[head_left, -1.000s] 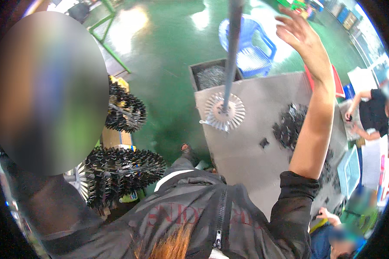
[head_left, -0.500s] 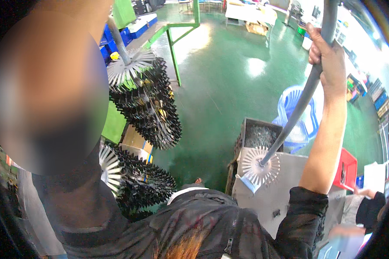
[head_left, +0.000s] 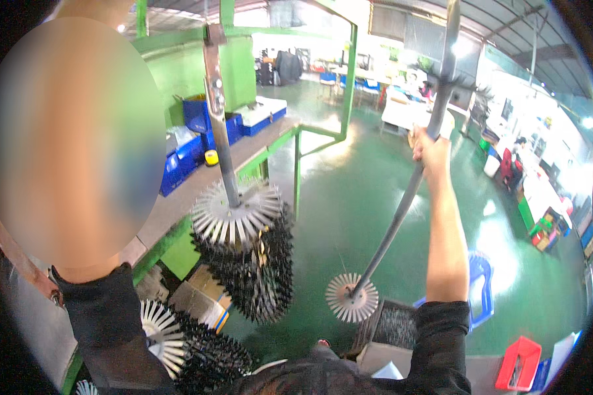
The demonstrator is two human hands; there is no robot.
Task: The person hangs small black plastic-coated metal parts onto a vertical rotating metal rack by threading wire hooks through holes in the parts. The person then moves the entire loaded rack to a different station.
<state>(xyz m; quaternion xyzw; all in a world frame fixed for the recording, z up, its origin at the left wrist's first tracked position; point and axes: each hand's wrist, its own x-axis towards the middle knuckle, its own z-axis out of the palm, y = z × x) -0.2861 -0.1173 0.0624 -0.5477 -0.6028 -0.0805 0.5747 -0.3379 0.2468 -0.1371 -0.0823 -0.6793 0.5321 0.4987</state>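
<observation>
**Right hand raised on a long grey rod with a spiked disc at its foot**

The right hand [head_left: 431, 150] is lifted high and closed in a full fist around a long grey metal rod [head_left: 402, 210], gripping it a little above its middle. The rod slants from the top edge of the view down and to the left, and at its lower end sits a pale, round disc of radiating plastic spikes [head_left: 352, 297], hanging in the air above the glossy green floor [head_left: 349, 197]. Just below and right of that disc stands a dark open crate filled with small dark pieces [head_left: 392, 324], beside the corner of a grey work table [head_left: 375, 359].

The left arm, in a black sleeve [head_left: 105, 322], rises at the left of the view; its hand is hidden behind a blurred area, so its grip cannot be told.

Left of the held rod, well apart from it, a second upright rod [head_left: 221, 125] carries a thick stack of black spiked discs topped by a white spiked disc [head_left: 244, 250]. More spiked discs, white and black [head_left: 184, 342], lie lower left. Beyond them a green-framed workbench [head_left: 270, 141] bears blue plastic bins [head_left: 207, 122].
</observation>
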